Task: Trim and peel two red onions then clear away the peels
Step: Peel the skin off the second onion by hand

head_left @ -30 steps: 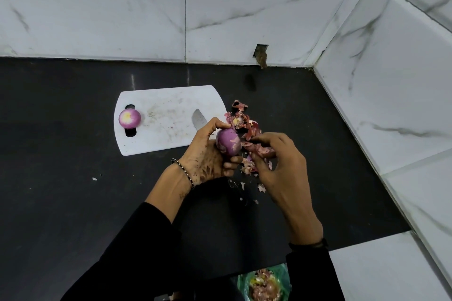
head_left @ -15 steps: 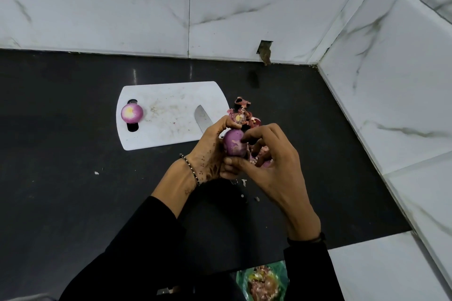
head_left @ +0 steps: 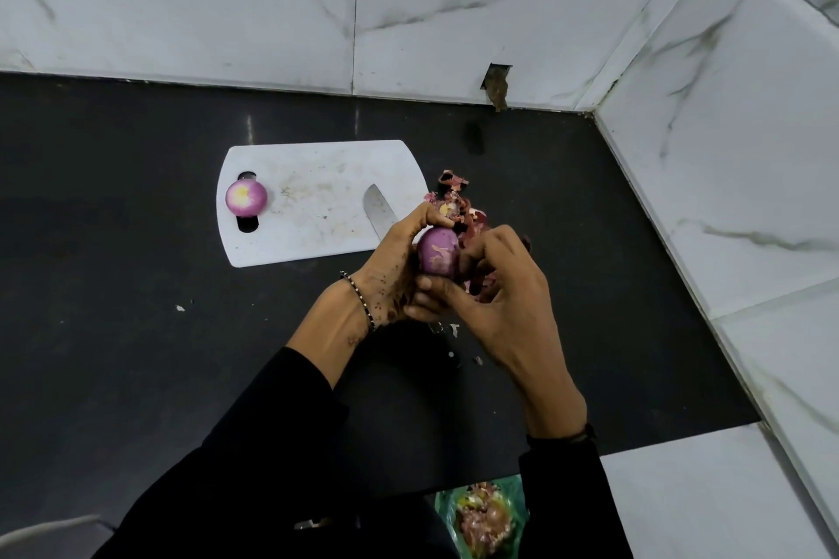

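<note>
Left hand grips red onion; right hand curls onto it too. Peeled onion on cutting board, 10 o'clock.

2 red onions: board onion, held onion. 1 white cutting board. 1 knife. 1 peel pile. 2 hands: left hand & right hand. 1 green bag w/ scraps. 1 beaded bracelet, 1 dark wristband.
</note>
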